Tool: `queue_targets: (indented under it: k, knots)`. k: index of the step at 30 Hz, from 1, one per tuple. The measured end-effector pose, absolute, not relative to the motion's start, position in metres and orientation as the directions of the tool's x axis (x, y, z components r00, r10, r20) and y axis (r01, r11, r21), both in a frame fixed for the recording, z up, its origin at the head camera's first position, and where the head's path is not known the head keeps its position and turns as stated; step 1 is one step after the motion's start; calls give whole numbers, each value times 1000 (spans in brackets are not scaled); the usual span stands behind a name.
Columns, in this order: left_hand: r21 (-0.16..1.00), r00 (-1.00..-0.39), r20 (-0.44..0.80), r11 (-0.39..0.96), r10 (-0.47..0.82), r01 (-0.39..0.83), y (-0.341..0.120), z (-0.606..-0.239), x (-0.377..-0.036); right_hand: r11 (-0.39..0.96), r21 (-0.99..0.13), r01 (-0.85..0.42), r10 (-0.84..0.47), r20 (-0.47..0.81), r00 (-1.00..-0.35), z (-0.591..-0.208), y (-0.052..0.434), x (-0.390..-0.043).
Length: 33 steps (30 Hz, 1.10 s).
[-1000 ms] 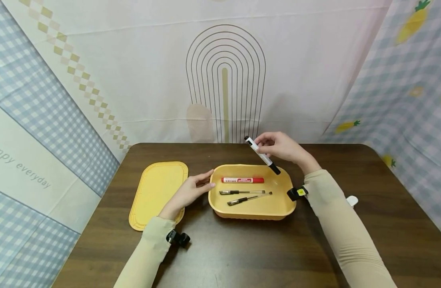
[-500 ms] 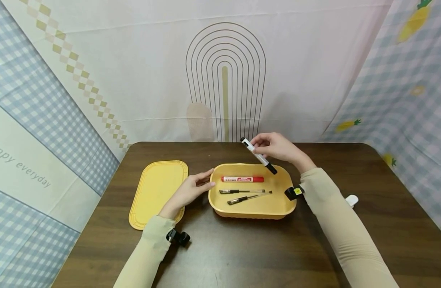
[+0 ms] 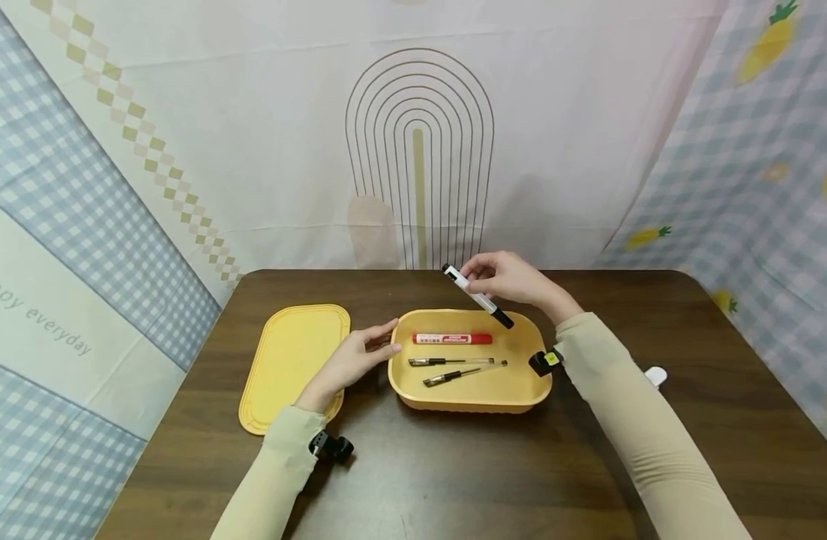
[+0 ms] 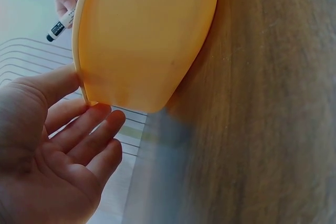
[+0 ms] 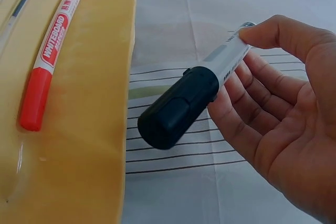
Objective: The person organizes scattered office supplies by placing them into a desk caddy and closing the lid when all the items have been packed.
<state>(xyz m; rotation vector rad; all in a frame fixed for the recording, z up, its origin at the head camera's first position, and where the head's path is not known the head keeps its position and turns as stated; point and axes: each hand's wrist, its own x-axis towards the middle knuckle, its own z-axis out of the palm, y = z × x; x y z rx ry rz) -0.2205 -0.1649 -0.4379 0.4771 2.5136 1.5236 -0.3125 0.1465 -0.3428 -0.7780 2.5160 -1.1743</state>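
A yellow plastic box [image 3: 521, 375] stands at the middle of the table with a red whiteboard marker [image 3: 452, 339] and two black pens [image 3: 450, 361] lying inside. At its left end my left hand [image 3: 359, 356] holds the rim, thumb on the edge and fingers against the outer wall, as the left wrist view shows. Over the far right rim, my right hand [image 3: 510, 281] pinches a white marker [image 5: 226, 61] between thumb and fingers. This marker is tilted, its black cap [image 5: 178, 108] pointing down toward the box.
To the left of the box a yellow lid [image 3: 295, 360] lies flat on the brown wooden table [image 3: 413, 480]. A small white object [image 3: 656, 375] shows partly behind my right sleeve. Patterned cloth [image 3: 555, 112] hangs behind the table.
My right hand has moved left with the white marker, over the box's far rim. The left hand keeps its place at the box's left end.
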Motion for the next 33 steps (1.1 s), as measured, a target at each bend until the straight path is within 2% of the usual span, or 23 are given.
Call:
queue_targets:
  k: [8,17,26,33]
  knots:
    - [864,-933,36,458,357,208,-165,-435,-221,546,-749,-375,-593,-30,-805,-348,141,-309]
    - [863,-935,20,466,353,195,-164,-435,-220,565,-671,-480,-662,-21,-750,-357,135,-306]
    - [865,-937,19,464,349,190,-165,-436,-219,568,-645,-512,-710,-68,-701,-364,127,-302]
    - [869,-936,24,456,352,194,-165,-437,-220,580,-634,-512,-712,-89,-697,-368,124,-301]
